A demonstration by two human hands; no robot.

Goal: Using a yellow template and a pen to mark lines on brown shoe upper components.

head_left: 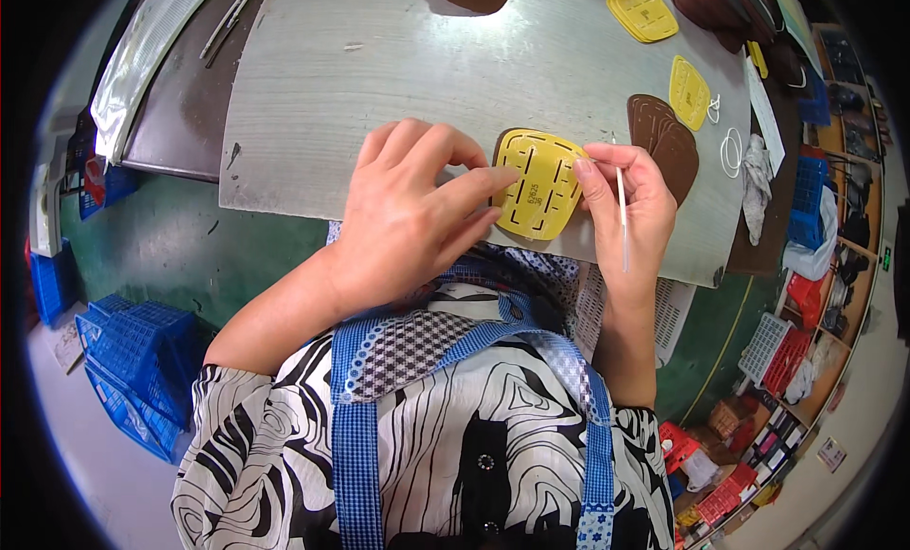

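Note:
A yellow slotted template [536, 195] lies over a brown leather-like piece [501, 150], whose dark edge shows around it, by the near edge of the table. My left hand [412, 209] is at its left side, fingers apart, with the index fingertip touching the template. My right hand [633, 204] is closed at the right side, thumb on the template's upper right edge. A thin white pen-like stick [623, 218] is held in that hand, slanting down past the palm. Part of the brown piece is hidden beneath the template.
Several brown pieces [668, 147] lie fanned out right of my right hand. Beyond are two more yellow templates [689, 92], [643, 12] and a white cord loop [731, 152]. A grey rag [756, 185] lies at the right edge. Blue crates [137, 360] stand on the floor at left.

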